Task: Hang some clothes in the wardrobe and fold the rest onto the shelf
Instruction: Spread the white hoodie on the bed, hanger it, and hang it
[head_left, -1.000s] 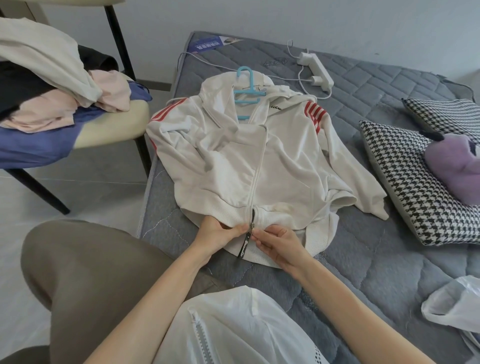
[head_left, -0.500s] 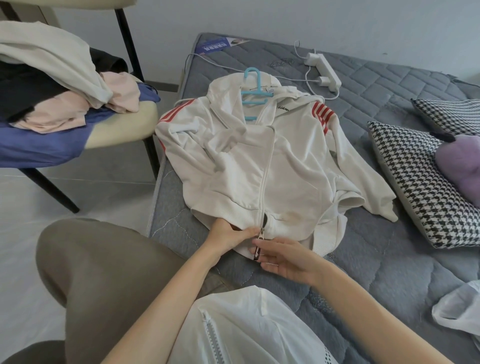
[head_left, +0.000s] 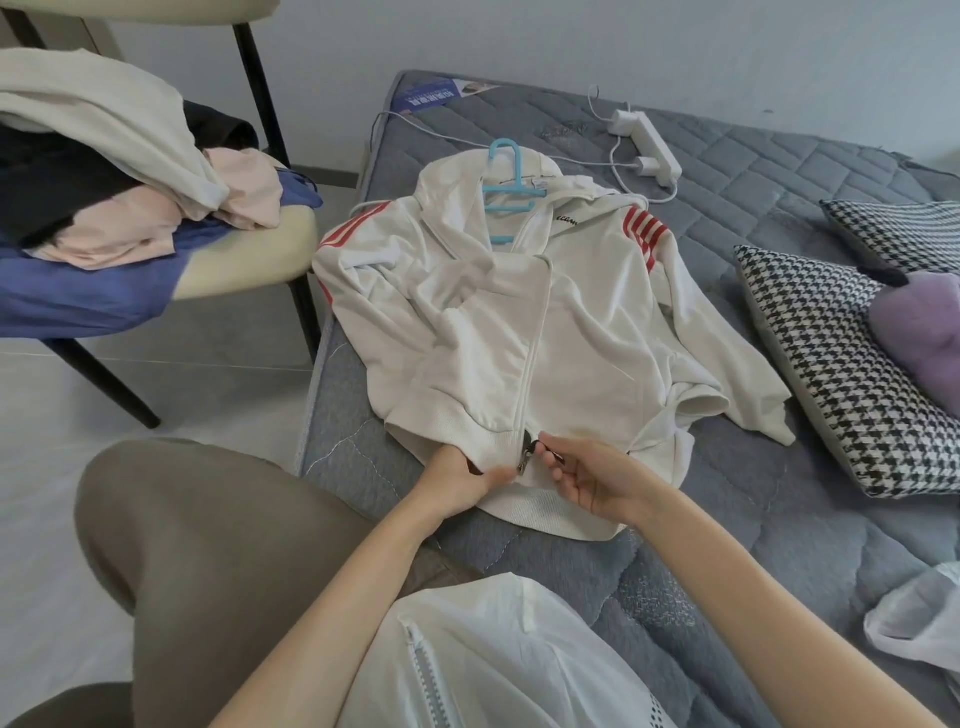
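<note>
A white hooded jacket (head_left: 582, 332) with red shoulder stripes lies flat on the grey mattress (head_left: 779, 171), front side up. A light blue hanger (head_left: 506, 195) sits inside its collar, hook toward the wall. At the jacket's bottom hem, my left hand (head_left: 462, 480) grips the left hem edge beside the zip. My right hand (head_left: 587, 475) pinches the dark zipper pull (head_left: 537, 448) at the zip's lower end. The zip is closed above that point.
A chair (head_left: 244, 254) at the left holds a pile of clothes (head_left: 104, 171) in white, pink, black and blue. A white power strip (head_left: 649, 140) with cables lies near the wall. Houndstooth pillows (head_left: 841, 364) and a purple cushion (head_left: 924, 332) lie right. A white bag (head_left: 919, 623) sits bottom right.
The zipper pull hung down below the hem before; now my right hand has lifted it and pinches it higher at the zip. The view has shifted slightly left.
</note>
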